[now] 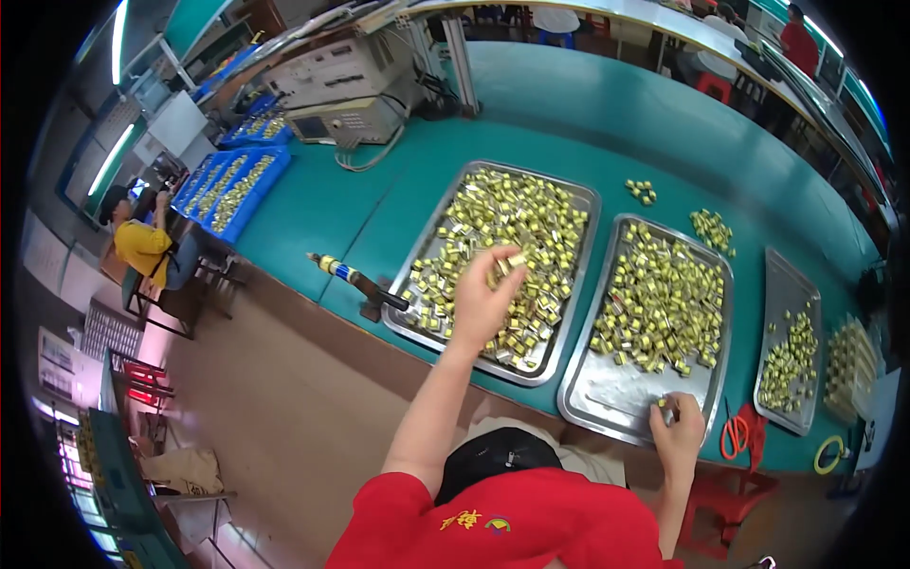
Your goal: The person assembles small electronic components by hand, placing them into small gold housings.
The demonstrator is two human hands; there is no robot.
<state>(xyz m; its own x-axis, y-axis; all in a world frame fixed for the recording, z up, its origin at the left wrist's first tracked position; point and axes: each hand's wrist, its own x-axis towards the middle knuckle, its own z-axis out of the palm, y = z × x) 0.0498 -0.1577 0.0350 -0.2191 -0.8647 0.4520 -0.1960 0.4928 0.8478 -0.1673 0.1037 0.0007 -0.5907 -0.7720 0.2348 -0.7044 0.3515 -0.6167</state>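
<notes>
My left hand (pixel 485 296) is over the left metal tray (pixel 398 302), which is heaped with small yellow-and-silver components that look like tiny transformers. Its thumb and fingertips pinch one such component (pixel 516 260). At the near end of the middle metal tray (pixel 580 396), my right hand (pixel 679 429) is closed, with a small component (pixel 663 405) between thumb and fingers. A pile of the same components (pixel 654 299) fills the far part of that tray, while its near part shows bare metal.
Two loose clusters (pixel 711 230) lie behind the middle tray. To the right are a smaller tray (pixel 770 313), orange-handled scissors (pixel 734 434) and a yellow tape ring (pixel 828 455). A clamped tool (pixel 358 281) sits on the left edge; blue bins (pixel 248 201) and instruments (pixel 343 121) stand behind. A seated person (pixel 142 245) is far left.
</notes>
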